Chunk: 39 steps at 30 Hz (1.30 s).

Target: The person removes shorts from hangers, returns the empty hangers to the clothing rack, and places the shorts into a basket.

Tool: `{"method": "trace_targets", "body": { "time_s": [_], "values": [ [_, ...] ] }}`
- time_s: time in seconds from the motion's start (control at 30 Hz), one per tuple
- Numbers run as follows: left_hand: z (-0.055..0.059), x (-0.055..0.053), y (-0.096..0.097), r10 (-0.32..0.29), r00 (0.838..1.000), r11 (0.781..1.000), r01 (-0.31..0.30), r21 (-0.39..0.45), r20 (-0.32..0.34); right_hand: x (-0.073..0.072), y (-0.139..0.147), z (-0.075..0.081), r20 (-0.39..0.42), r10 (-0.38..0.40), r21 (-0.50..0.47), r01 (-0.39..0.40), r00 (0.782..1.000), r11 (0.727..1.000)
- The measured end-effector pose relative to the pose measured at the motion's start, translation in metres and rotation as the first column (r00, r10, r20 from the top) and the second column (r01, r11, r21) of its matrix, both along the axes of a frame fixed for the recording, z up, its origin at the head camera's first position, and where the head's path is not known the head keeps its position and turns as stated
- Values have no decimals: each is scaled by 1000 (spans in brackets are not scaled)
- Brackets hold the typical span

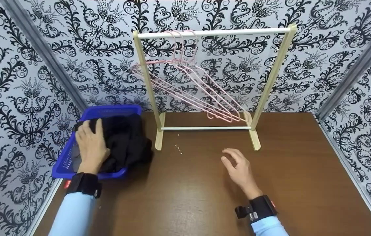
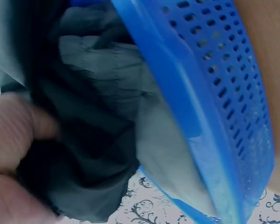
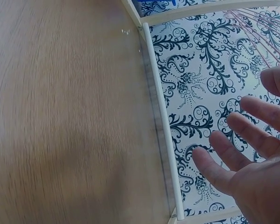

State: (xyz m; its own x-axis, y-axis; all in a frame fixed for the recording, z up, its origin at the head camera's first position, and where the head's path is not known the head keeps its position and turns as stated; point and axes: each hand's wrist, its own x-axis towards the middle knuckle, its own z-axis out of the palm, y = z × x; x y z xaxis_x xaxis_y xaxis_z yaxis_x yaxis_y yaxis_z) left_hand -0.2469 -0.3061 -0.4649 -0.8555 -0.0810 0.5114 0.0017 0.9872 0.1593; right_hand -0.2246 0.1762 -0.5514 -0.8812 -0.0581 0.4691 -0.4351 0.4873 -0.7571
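A blue basket point(image 1: 90, 175) with perforated walls stands at the left, holding a heap of black clothing point(image 1: 123, 137) that bulges over its right side. My left hand point(image 1: 91, 146) is over the basket, its fingers on the black cloth. In the left wrist view, thumb and fingers grip a dark fold point(image 2: 88, 163), their tips partly hidden. A grey garment point(image 2: 158, 140) with a gathered band lies beside it against the basket wall. My right hand point(image 1: 239, 168) hovers over the table in front of the rack, fingers loosely bent and apart, holding nothing.
A wooden clothes rack point(image 1: 272, 78) with white rods stands at the back of the brown table point(image 1: 185, 193). Several pink hangers point(image 1: 201, 88) hang from its top rod, towards the left. Small white specks point(image 1: 178, 149) lie before it. Patterned walls enclose the table.
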Motion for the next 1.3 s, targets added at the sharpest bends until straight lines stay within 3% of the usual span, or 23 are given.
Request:
{"method": "trace_targets", "body": {
  "time_s": [0.2, 0.3, 0.4, 0.63, 0.9, 1.1, 1.2, 1.3],
  "values": [
    [5, 0, 17, -74, 988, 988, 53, 148, 139, 0, -1, 0, 9, -3, -2, 3, 1000, 1000],
    [6, 1, 24, -84, 981, 974, 44, 224, 174, 0, -2, 1, 7, -4, -7, 4, 1000, 1000],
    [5, 3, 29, -67, 974, 971, 14, 240, 217, -1, -3, 3, -6, -2, -2, 2, 1000, 1000],
    [-3, 5, 43, -20, 950, 984, -37, 174, 311, -7, -5, 15, -62, 6, 41, -4, 998, 999],
    [-10, 1, 56, 57, 929, 995, -81, 52, 365, -14, -5, 28, -94, 32, 65, -26, 995, 998],
    [-17, -4, 55, 137, 910, 990, -136, -30, 390, -14, -4, 30, -91, 28, 68, -22, 995, 997],
    [-20, -7, 49, 155, 915, 987, -158, -22, 372, -13, -3, 29, -97, 24, 69, -17, 995, 997],
    [-24, -10, 42, 164, 931, 984, -175, 7, 326, -12, -2, 28, -106, 17, 71, -10, 994, 997]
  ]
}}
